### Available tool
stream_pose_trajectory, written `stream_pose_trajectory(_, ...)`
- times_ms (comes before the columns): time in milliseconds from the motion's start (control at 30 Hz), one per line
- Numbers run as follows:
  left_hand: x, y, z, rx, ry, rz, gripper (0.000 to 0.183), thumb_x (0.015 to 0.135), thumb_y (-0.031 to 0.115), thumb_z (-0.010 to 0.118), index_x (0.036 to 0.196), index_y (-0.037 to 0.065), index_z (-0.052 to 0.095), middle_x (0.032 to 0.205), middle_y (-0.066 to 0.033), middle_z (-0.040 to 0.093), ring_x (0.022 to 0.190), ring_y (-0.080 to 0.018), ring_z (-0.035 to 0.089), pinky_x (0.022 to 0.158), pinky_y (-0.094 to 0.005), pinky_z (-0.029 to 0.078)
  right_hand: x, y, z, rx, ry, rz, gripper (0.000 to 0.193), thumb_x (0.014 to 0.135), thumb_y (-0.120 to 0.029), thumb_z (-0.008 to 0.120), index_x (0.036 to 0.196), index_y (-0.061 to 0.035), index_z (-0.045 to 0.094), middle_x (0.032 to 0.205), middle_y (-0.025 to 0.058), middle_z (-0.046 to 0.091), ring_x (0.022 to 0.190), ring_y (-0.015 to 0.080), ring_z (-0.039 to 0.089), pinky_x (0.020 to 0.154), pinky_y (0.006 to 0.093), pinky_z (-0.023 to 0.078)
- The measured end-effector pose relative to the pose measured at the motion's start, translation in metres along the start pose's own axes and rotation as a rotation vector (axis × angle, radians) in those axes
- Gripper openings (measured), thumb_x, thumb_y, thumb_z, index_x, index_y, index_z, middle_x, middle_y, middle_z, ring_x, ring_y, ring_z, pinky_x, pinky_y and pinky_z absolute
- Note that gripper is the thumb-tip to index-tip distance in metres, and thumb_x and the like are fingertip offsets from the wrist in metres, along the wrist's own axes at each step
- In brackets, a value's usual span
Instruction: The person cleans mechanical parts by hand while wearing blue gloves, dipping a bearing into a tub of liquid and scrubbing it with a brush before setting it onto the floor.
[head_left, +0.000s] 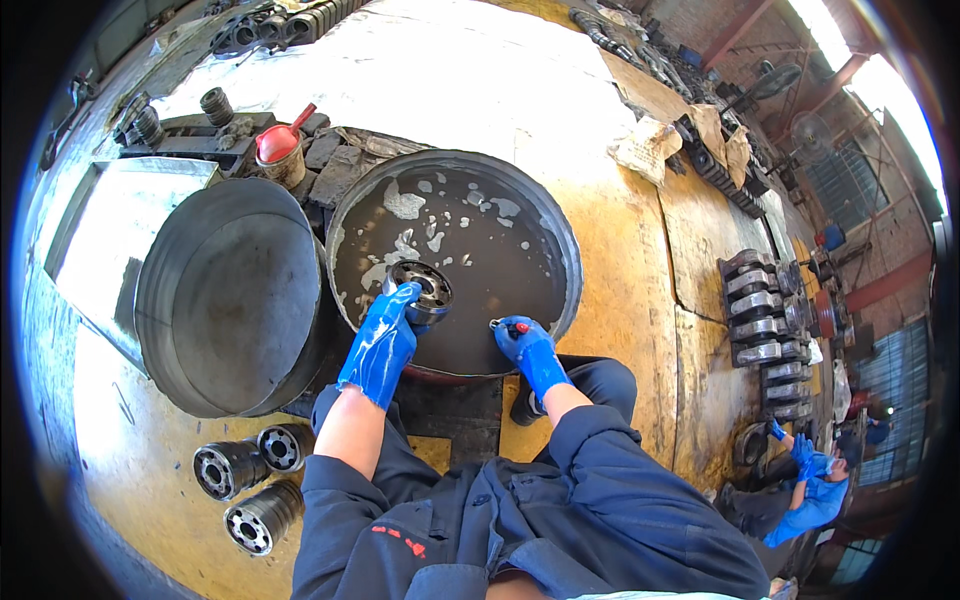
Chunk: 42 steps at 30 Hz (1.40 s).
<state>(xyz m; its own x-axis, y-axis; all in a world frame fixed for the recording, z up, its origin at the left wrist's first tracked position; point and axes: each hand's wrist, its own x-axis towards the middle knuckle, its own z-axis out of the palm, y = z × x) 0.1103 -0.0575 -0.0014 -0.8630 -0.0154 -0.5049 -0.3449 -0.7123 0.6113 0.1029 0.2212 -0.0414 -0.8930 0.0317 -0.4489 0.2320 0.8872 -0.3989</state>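
Note:
My left hand (382,335), in a wet blue rubber glove, is closed round a dark cylindrical metal part (434,306) with a ring of holes in its end face. The part is tilted over the left side of a round metal tub (573,262) of murky brown liquid with grey foam. My right hand (532,356), gloved the same way, is closed near the tub's right front rim. It grips a small red-ended tool (521,328) with a bit of metal showing at the glove's left; its exact kind is hidden by the fingers. The two hands are apart.
A second round metal tub (225,300) stands at the left. Several similar cylinders (262,517) are on the floor at the lower left. A red dipper (277,143) rests on a bucket behind. Crankshaft-like parts (757,318) stand at the right, and another person (808,495) sits beyond them.

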Motion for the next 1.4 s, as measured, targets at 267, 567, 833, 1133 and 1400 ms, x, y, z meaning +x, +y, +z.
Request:
stream_pose_trajectory(267,0.0,0.0,0.002,0.062,0.016,0.01,0.06,0.089,0.023,0.074,0.144,0.012,0.052,0.123,-0.0114,0.069,0.101,-0.0263,0.071,0.075,-0.0435,0.062,0.012,0.016,0.013,0.004,0.058,-0.062,0.033,0.096,-0.042,0.06,0.108,-0.0144,0.075,0.106,0.011,0.075,0.099,0.0308,0.071,0.088,0.0401,0.055)
stream_pose_trajectory(567,0.004,-0.006,0.003,0.062,0.035,0.017,0.054,0.087,0.029,0.077,0.135,0.01,0.06,0.112,-0.0102,0.073,0.09,-0.0236,0.072,0.067,-0.0422,0.059,0.003,0.008,0.002,0.043,0.082,-0.049,0.034,0.096,-0.043,0.062,0.11,-0.0154,0.076,0.105,0.0105,0.076,0.099,0.0304,0.072,0.088,0.0395,0.056)
stream_pose_trajectory(833,0.011,-0.009,0.0,0.042,-0.013,0.028,0.053,0.087,0.028,0.077,0.135,0.01,0.06,0.111,-0.0106,0.073,0.089,-0.0237,0.072,0.066,-0.042,0.059,0.0,0.007,0.004,0.07,0.083,0.0,0.04,0.096,-0.049,0.059,0.117,-0.0202,0.076,0.117,0.0097,0.075,0.112,0.033,0.07,0.097,0.0421,0.055)
stream_pose_trajectory(1133,0.012,-0.012,-0.003,0.041,0.002,0.022,0.052,0.088,0.028,0.077,0.133,0.009,0.061,0.109,-0.0105,0.073,0.088,-0.023,0.072,0.067,-0.041,0.059,0.011,0.019,0.009,0.046,0.069,-0.033,0.04,0.095,-0.049,0.059,0.116,-0.0189,0.076,0.116,0.0111,0.075,0.111,0.0346,0.07,0.097,0.0429,0.055)
stream_pose_trajectory(1400,0.021,-0.016,-0.008,0.012,-0.037,-0.008,0.052,0.09,0.022,0.074,0.138,0.013,0.056,0.117,-0.0106,0.069,0.098,-0.025,0.071,0.073,-0.0423,0.06,0.007,0.019,0.01,0.142,0.169,-0.085,0.026,0.093,-0.028,0.071,0.106,-0.0064,0.077,0.091,0.0123,0.079,0.082,0.0214,0.075,0.078,0.0333,0.058)
